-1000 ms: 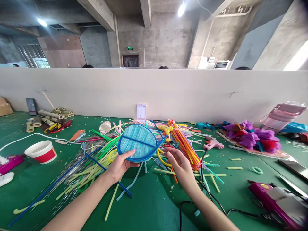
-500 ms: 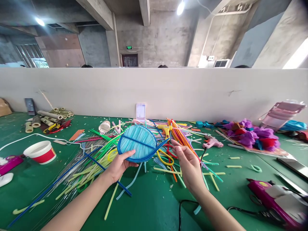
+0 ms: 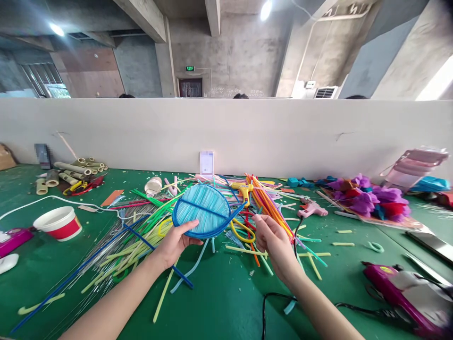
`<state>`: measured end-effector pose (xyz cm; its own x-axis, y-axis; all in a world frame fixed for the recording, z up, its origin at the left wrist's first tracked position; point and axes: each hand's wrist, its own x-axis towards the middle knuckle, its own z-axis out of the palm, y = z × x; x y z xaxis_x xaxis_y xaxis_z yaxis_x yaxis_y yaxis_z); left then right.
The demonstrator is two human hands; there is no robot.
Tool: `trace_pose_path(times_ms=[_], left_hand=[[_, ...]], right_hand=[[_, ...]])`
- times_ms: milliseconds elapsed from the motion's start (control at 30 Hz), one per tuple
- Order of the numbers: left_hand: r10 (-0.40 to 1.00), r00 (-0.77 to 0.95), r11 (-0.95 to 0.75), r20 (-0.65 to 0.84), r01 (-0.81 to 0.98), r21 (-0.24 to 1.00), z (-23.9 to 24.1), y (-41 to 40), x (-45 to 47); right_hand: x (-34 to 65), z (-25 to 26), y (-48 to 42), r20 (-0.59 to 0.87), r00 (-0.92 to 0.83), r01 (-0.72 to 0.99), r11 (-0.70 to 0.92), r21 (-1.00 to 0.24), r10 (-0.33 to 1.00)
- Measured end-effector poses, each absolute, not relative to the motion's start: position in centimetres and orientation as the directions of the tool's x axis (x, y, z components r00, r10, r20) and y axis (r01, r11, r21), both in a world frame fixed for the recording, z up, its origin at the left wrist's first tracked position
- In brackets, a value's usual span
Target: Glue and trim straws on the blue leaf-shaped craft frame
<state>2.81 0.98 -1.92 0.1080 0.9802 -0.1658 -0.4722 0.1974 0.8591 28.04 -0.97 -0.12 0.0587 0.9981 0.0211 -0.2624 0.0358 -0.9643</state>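
Observation:
A round light-blue disc (image 3: pixel 202 208) with a dark blue fuzzy rim and a dark blue bar across it is tilted over the table. My left hand (image 3: pixel 179 245) grips its lower left edge, thumb on top and fingers beneath. From the disc's right side a dark blue pipe cleaner end (image 3: pixel 238 211) sticks out up and to the right. Just right of that end, apart from it, is my right hand (image 3: pixel 272 238), thumb and fingertips pinched together. Whatever may be in the pinch is hidden or too small to name. Behind lies a yellow glue gun (image 3: pixel 243 190).
Coloured pipe cleaners (image 3: pixel 130 250) spread under and around my hands. A pink glue gun (image 3: pixel 311 208) and a magenta power strip (image 3: pixel 399 293) lie right. A paper cup (image 3: pixel 58 224) stands left, bamboo pieces (image 3: pixel 74 172) behind it. A phone (image 3: pixel 206 164) leans on the partition (image 3: pixel 283 137).
My right hand's fingers have drawn together into a pinch, turning slightly inward. My left hand and the disc have stayed nearly still.

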Motion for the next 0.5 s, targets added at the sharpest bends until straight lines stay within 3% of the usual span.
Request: trace_pose_path(times_ms=[300, 500], left_hand=[[0.962, 0.231, 0.223, -0.143, -0.372, 0.901, -2.02, 0.16, 3.08], [0.977, 0.149, 0.201, -0.152, -0.419, 0.885, -1.75, 0.41, 2.94]], right_hand=[[27.95, -0.92, -0.79, 0.116, 0.005, 0.029, 0.116, -0.993, 0.993], [28.44, -0.99, -0.65, 0.169, 0.130, 0.008, 0.169, -0.986, 0.977]])
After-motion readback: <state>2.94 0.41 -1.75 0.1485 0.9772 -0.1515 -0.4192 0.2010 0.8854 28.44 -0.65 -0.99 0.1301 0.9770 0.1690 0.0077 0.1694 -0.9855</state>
